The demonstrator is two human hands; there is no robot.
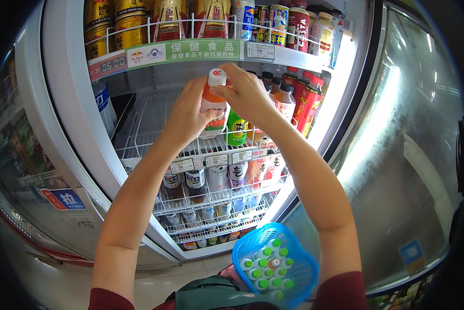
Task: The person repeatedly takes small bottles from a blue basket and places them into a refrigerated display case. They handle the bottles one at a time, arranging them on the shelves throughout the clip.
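Observation:
An orange drink bottle [212, 101] with a white cap is held upright in front of the middle fridge shelf. My left hand [191, 110] grips its left side, thumb across the label. Around the upper right side curl the thumb and fingers of my right hand [243, 89], just below the cap. Close behind and to the right stands a green-labelled bottle [238, 130], partly hidden. The left part of the wire shelf [146, 116] shows bare mesh beside my left hand.
Cans [131, 27] and bottles line the top shelf. Red bottles [309, 100] stand right of my hands. A blue basket [241, 242] below holds several green-capped bottles. The glass door [402, 155] stands open at right. White wire railings [216, 193] front the lower shelves.

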